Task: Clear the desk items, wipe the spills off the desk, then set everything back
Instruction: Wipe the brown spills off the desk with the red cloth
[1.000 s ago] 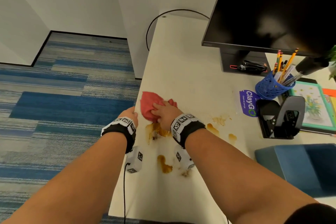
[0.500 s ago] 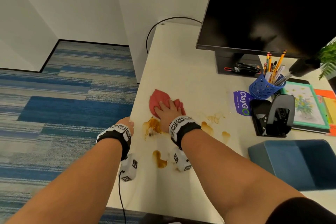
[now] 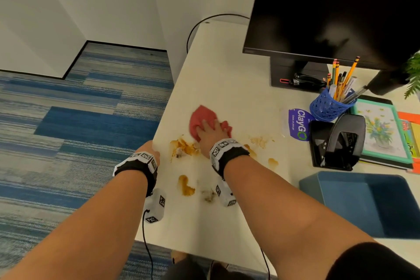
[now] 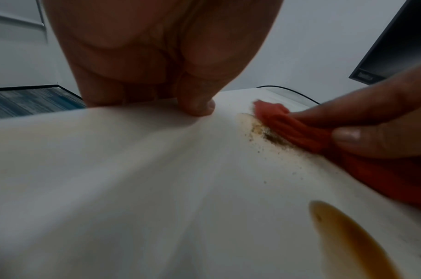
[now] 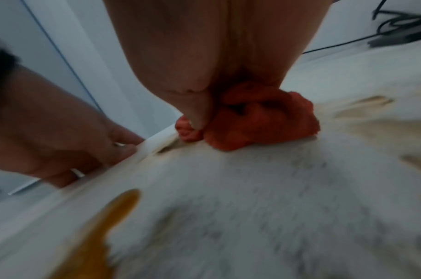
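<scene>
A red cloth (image 3: 201, 116) lies bunched on the white desk (image 3: 227, 75), just beyond several brown spills (image 3: 185, 150). My right hand (image 3: 208, 130) presses down on it; in the left wrist view the red cloth (image 4: 288, 124) sits between thumb and forefinger of that right hand (image 4: 362, 122). The cloth (image 5: 264, 122) bulges out under the palm in the right wrist view. My left hand (image 3: 148, 149) holds the desk's left edge, thumb (image 4: 197, 107) on top and fingers over the side. A brown puddle (image 4: 347, 236) lies nearer me.
A black monitor (image 3: 329, 7) stands at the back right. In front of it are a blue pencil cup (image 3: 327, 109), a ClayGo sticker (image 3: 297, 124), a black hole punch (image 3: 336, 143) and picture books (image 3: 384, 129). A blue bin (image 3: 363, 207) sits near right. Carpet lies left of the desk.
My right hand has slid the cloth to the right, away from the desk's left edge. My left hand has left the cloth and drawn back along the edge.
</scene>
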Motion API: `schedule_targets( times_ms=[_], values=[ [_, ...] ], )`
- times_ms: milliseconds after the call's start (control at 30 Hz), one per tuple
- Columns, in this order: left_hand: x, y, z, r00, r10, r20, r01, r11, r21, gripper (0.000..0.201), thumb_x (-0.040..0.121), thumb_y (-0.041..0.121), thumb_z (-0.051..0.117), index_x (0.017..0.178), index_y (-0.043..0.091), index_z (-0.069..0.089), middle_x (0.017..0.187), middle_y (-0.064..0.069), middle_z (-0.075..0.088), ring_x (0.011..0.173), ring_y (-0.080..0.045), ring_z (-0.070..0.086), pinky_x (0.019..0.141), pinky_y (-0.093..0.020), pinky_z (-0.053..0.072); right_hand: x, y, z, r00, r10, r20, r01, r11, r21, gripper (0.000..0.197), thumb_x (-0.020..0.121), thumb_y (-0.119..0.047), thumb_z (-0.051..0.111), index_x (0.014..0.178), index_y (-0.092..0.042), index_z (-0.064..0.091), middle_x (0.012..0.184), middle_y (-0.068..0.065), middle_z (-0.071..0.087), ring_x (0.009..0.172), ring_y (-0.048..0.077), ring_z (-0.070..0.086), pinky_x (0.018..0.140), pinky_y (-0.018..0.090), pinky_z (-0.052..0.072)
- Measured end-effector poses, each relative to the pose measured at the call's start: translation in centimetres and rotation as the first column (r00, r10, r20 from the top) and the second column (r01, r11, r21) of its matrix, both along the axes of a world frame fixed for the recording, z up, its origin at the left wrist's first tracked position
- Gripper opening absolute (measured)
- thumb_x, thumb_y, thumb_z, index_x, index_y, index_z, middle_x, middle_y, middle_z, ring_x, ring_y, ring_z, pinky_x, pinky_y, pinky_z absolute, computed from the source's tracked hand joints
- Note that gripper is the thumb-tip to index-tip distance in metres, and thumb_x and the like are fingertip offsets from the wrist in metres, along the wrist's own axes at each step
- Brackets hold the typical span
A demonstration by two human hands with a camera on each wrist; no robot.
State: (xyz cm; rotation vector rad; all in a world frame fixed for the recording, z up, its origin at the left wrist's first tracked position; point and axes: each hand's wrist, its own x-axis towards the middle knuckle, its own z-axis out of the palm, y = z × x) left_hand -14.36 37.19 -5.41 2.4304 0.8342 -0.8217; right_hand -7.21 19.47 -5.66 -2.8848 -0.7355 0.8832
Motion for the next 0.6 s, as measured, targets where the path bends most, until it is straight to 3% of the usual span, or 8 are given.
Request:
schedule_targets(
  times_ms=[67,133,233,367,433,500,600],
  values=[
    [0.1,0.0,0.0,1.000,-0.028,-0.004,0.028,1.000,0.002,0.034,0.098,0.012,0.041,0.131,0.006,0.045,0.130,-0.017,0.053,0.116,-0.034,0.053,0.090,-0.034,0.042,-1.7,1.0,-0.3,0.979,0.201,-0.034,-0.201,0.980,0.012,0.063,0.091,-0.014,0.043,0.150,-0.027,0.024,0.162,-0.002,0.005,0.147,0.038,0.000,0.116,0.060,0.006],
    [0.2,0.3,0.2,0.998,-0.063,-0.004,0.063,0.998,0.001,0.035,0.098,0.012,0.042,0.132,0.006,0.045,0.132,-0.016,0.052,0.114,-0.032,0.053,0.092,-0.034,0.042,-2.1,1.1,-0.6,0.954,0.288,-0.088,-0.287,0.958,0.014,0.065,0.091,-0.009,0.043,0.150,-0.031,0.027,0.162,-0.005,0.005,0.148,0.033,-0.003,0.118,0.056,0.002],
    [0.1,0.6,0.5,0.998,-0.064,0.009,0.064,0.998,-0.026,0.037,0.099,0.014,0.041,0.135,0.006,0.043,0.133,-0.016,0.052,0.103,-0.029,0.052,0.086,-0.032,0.040,-0.8,0.4,-0.3,0.978,0.167,-0.126,-0.167,0.986,0.011,0.062,0.092,-0.009,0.043,0.147,-0.033,0.034,0.162,-0.009,0.005,0.148,0.029,-0.002,0.118,0.054,-0.001],
    [-0.5,1.4,0.3,0.996,-0.078,0.038,0.079,0.996,-0.031,0.043,0.099,0.020,0.041,0.140,0.009,0.037,0.138,-0.014,0.048,0.124,-0.031,0.048,0.099,-0.035,0.040,0.3,2.2,0.0,0.996,-0.070,-0.060,0.066,0.996,-0.065,0.070,0.091,-0.012,0.042,0.153,-0.028,0.014,0.162,-0.005,-0.006,0.147,0.035,-0.006,0.118,0.056,0.002],
    [-0.7,1.7,0.0,0.995,-0.086,0.058,0.089,0.995,-0.053,0.042,0.099,0.019,0.041,0.140,0.010,0.038,0.136,-0.013,0.050,0.122,-0.031,0.050,0.098,-0.034,0.041,0.1,4.1,-0.3,0.997,-0.042,-0.068,0.038,0.997,-0.065,0.071,0.091,-0.014,0.043,0.153,-0.029,0.012,0.162,-0.004,-0.006,0.147,0.036,-0.007,0.117,0.059,0.001],
    [-0.8,2.0,-0.1,0.992,-0.091,0.086,0.097,0.993,-0.073,0.040,0.097,0.019,0.043,0.137,0.011,0.042,0.132,-0.013,0.053,0.118,-0.030,0.053,0.093,-0.032,0.042,-0.8,5.7,-0.5,0.995,0.086,-0.059,-0.088,0.995,-0.034,0.067,0.092,-0.017,0.045,0.151,-0.029,0.018,0.162,-0.003,-0.002,0.147,0.038,-0.006,0.116,0.061,0.003],
    [-0.9,2.3,-0.3,0.991,-0.084,0.104,0.093,0.992,-0.087,0.041,0.097,0.021,0.046,0.137,0.012,0.042,0.133,-0.012,0.053,0.118,-0.030,0.054,0.092,-0.031,0.042,-2.7,6.5,-0.9,0.969,0.237,-0.064,-0.238,0.971,-0.004,0.062,0.093,-0.016,0.045,0.149,-0.032,0.026,0.162,-0.005,0.004,0.147,0.034,-0.004,0.116,0.057,-0.002]
  ],
)
